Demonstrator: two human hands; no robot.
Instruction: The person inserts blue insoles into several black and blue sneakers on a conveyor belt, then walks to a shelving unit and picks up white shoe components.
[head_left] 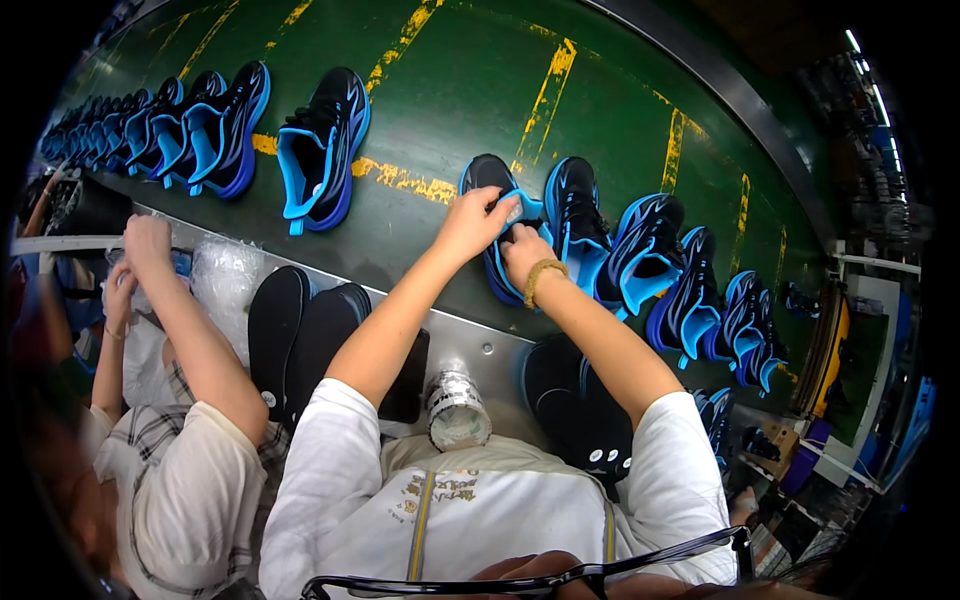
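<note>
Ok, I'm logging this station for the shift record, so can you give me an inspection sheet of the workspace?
Surface: green conveyor belt with worn yellow markings, metal ledge along its near edge.
Job's things: black and blue shoe on the belt, both hands on it.
Clutter: black insoles on the ledge, a tape roll, clear plastic bags.
Grippers: left hand and right hand both gripping the shoe.
Cables: nothing seen.
Surroundings: rows of matching shoes along the belt; a co-worker's arm at the left.

Dim, fisheye-bent edges, dark vignette, slight blur
</note>
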